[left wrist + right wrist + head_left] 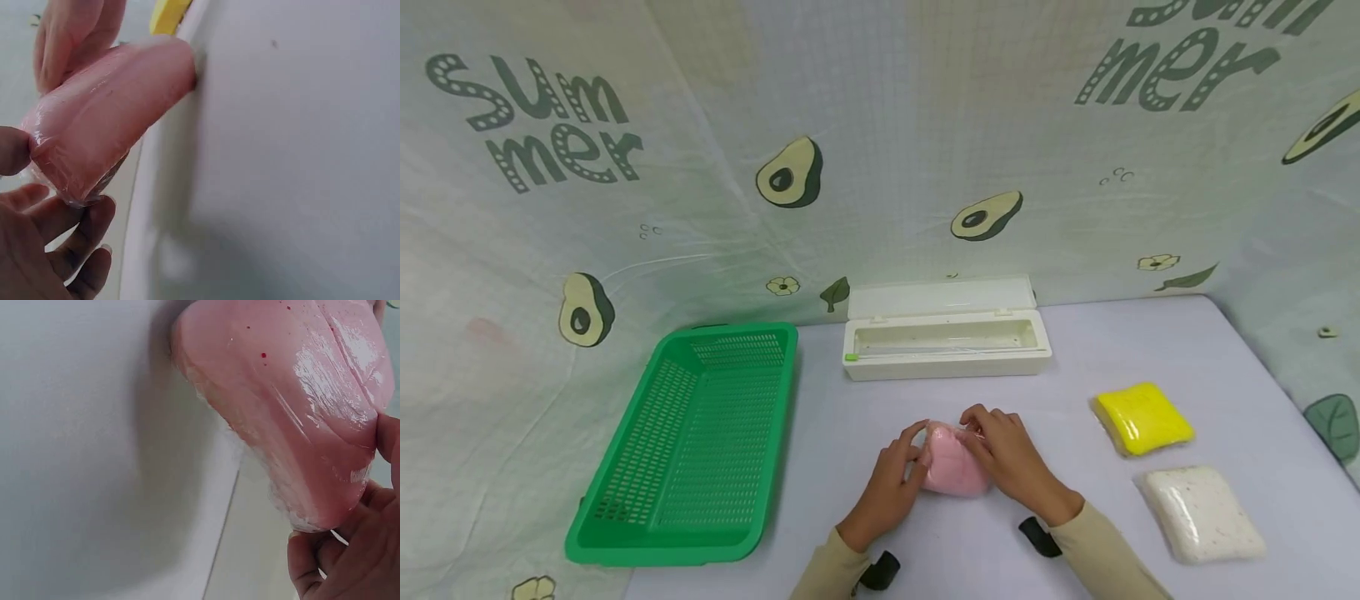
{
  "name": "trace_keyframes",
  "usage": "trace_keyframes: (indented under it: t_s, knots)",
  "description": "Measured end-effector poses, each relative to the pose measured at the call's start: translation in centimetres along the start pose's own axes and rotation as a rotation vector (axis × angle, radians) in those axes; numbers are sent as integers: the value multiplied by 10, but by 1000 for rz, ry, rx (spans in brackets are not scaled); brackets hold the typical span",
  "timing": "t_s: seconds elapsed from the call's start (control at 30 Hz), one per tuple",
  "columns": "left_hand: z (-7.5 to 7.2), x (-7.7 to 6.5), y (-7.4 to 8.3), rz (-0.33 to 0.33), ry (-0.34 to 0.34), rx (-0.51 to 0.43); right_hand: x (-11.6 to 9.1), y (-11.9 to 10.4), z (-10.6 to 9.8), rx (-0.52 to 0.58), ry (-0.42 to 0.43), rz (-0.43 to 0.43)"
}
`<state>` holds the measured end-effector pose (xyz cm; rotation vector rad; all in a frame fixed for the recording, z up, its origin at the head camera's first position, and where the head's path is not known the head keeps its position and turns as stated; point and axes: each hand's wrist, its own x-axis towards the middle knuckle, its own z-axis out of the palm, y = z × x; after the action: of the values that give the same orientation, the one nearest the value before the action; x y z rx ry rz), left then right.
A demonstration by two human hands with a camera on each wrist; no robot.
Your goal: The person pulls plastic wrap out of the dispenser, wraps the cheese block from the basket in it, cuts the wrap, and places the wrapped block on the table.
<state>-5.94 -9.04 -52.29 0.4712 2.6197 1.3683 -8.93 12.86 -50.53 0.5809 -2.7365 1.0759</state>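
A soft pink block (953, 463) in clear plastic film is held at the front middle of the table. In the left wrist view the block (119, 106) is tilted, its lower edge close to the table. My left hand (889, 483) pinches its left corner between thumb and fingers. At the far right corner my right hand (1011, 458) pinches the film-covered edge. Small red specks dot the block's face (269, 375) in the right wrist view, where the film looks shiny and creased.
A green plastic basket (767, 492) stands on the left. Behind my hands sits a long white box (947, 367) with its lid up and a small green piece at one end. Two more film-wrapped blocks, one yellow (1142, 419) and one white (1201, 512), lie on the right.
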Motion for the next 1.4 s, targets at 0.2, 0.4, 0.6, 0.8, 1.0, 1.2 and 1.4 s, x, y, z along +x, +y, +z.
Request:
trace_keyframes:
  t_s: [0.2, 0.4, 0.6, 0.8, 1.0, 1.2, 1.4]
  knots:
    - [6, 1, -9, -68, 85, 75, 5, 8, 11, 44, -6, 8]
    - [6, 1, -14, -83, 144, 124, -15, 13, 9, 59, -92, -15]
    - [0, -1, -20, -53, 77, 214, -29, 16, 11, -40, -128, -70]
    - [-1, 2, -26, 9, 37, 318, -33, 21, 13, -90, -101, -81]
    - [15, 19, -21, 19, 35, 392, -35, 32, 3, -109, -84, -34]
    - [35, 41, -9, 73, 42, 446, -36, 48, -16, -138, -68, 0]
    - [50, 60, 7, 119, 44, 471, -35, 60, -36, -173, -72, 42]
